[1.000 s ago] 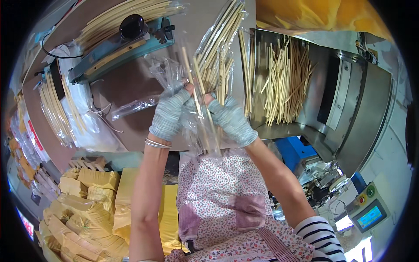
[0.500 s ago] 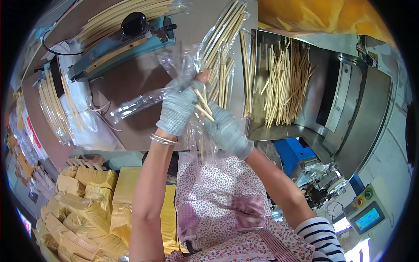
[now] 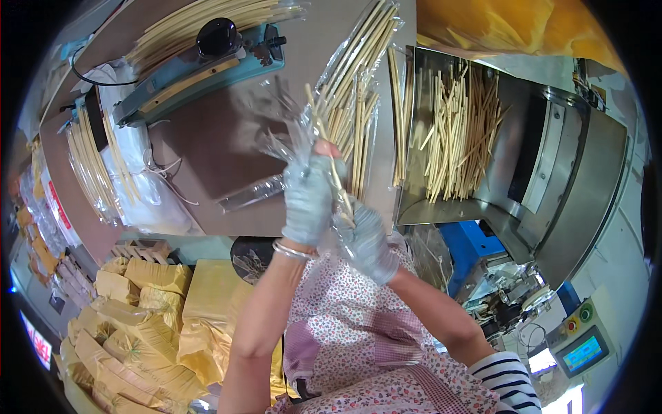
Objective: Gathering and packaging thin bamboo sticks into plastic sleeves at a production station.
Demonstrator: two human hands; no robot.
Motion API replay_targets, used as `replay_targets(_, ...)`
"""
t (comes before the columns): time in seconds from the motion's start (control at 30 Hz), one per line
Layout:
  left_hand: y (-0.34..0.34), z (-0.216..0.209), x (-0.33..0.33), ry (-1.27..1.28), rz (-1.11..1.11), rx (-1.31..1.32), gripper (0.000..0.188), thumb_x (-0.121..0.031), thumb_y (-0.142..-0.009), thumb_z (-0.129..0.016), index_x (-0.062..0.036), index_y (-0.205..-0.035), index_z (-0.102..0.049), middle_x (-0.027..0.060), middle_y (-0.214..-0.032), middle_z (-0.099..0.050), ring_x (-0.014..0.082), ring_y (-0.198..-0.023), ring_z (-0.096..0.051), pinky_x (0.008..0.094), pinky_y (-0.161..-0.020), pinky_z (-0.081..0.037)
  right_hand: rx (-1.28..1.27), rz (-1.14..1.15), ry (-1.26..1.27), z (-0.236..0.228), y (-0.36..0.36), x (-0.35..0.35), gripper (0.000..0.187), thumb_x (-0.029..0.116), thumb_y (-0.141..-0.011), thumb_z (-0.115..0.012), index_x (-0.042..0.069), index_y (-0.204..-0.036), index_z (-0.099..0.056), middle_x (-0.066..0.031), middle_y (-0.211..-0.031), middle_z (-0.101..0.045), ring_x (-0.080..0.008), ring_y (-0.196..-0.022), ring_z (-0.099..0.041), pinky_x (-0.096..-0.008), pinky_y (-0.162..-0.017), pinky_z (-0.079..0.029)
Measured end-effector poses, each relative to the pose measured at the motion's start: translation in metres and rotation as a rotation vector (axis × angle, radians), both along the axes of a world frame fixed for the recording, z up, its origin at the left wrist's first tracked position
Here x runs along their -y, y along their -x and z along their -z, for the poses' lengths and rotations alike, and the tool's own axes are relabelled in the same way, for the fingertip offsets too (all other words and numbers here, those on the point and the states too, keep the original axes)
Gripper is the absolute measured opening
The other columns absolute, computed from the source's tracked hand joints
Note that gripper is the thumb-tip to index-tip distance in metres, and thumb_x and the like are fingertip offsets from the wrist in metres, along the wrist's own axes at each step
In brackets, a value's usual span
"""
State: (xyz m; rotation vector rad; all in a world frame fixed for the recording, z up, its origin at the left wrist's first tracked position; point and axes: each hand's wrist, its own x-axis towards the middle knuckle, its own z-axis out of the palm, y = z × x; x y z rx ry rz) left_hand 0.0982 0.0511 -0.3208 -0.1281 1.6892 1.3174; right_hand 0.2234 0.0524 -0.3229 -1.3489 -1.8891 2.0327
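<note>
Pale wooden sticks [image 3: 318,124], shaped like chopsticks, slant between my two gloved hands. My left hand [image 3: 308,200], in a grey knit glove with the thumb tip bare, is closed around their middle. Crumpled clear plastic film [image 3: 279,141] juts out beside it, blurred by motion. Lower and to the right, my right hand [image 3: 369,241], also gloved, closes on the bottom ends of the sticks, where some clear film shows. Just beyond my hands lie bagged bundles of sticks [image 3: 358,52] on the table. My fingers hide how many sticks I hold.
To the right stands a metal tray [image 3: 441,212] with a heap of loose sticks [image 3: 452,131]. A blue bag sealer [image 3: 200,83] sits at the back left, near white plastic bags [image 3: 155,200]. Yellow wrapped packages [image 3: 158,276] are piled at lower left. A control panel [image 3: 583,352] is at lower right.
Both hands have come nearer my body, the left also shifting right. The held sticks now reach up above my left hand. The film by my left hand has moved.
</note>
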Motion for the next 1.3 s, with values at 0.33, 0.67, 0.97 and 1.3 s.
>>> replay_targets(0.33, -0.002, -0.014, 0.033, -0.039, 0.198, 0.038, 0.03, -0.033, -0.09, -0.053, -0.0038, -0.086, -0.057, 0.001, -0.073, -0.055, 0.0071, -0.063, -0.049, 0.0213, -0.055, -0.041, -0.348, -0.249, -0.586, 0.021, -0.02, -0.028, 0.035, 0.016, -0.087, -0.056, -0.002, -0.117, -0.05, -0.0021, -0.071, -0.057, -0.0081, -0.063, -0.054, -0.0229, -0.056, -0.046)
replay_targets(0.67, -0.002, -0.027, 0.03, 0.037, 0.27, -0.068, 0.016, -0.015, -0.084, -0.063, 0.0009, -0.088, -0.061, -0.0017, -0.071, -0.056, 0.0055, -0.062, -0.048, 0.0228, -0.058, -0.042, -0.008, 0.079, 0.254, -0.018, 0.041, -0.114, 0.024, 0.024, -0.08, -0.066, 0.002, -0.09, -0.064, 0.0007, -0.072, -0.057, -0.0074, -0.067, -0.051, -0.023, -0.064, -0.043)
replay_targets(0.97, -0.024, -0.014, 0.067, -0.089, 0.634, -0.205, 0.021, -0.022, -0.085, -0.061, -0.0026, -0.079, -0.062, 0.0006, -0.069, -0.057, 0.0083, -0.065, -0.051, 0.0262, -0.06, -0.045, -0.294, 0.495, 0.148, 0.002, 0.046, -0.16, 0.023, 0.026, -0.084, -0.062, 0.003, -0.088, -0.061, 0.0024, -0.07, -0.056, -0.0041, -0.056, -0.045, -0.0212, -0.05, -0.039)
replay_targets(1.3, -0.001, -0.011, 0.047, -0.034, 0.168, 0.525, 0.041, -0.042, -0.092, -0.046, -0.0045, -0.081, -0.059, -0.0028, -0.067, -0.051, 0.0054, -0.06, -0.044, 0.0197, -0.054, -0.036, -0.016, 0.055, 0.431, -0.012, 0.041, -0.114, 0.032, 0.031, -0.081, -0.066, 0.002, -0.092, -0.061, 0.0044, -0.065, -0.05, -0.0028, -0.053, -0.042, -0.0198, -0.047, -0.035)
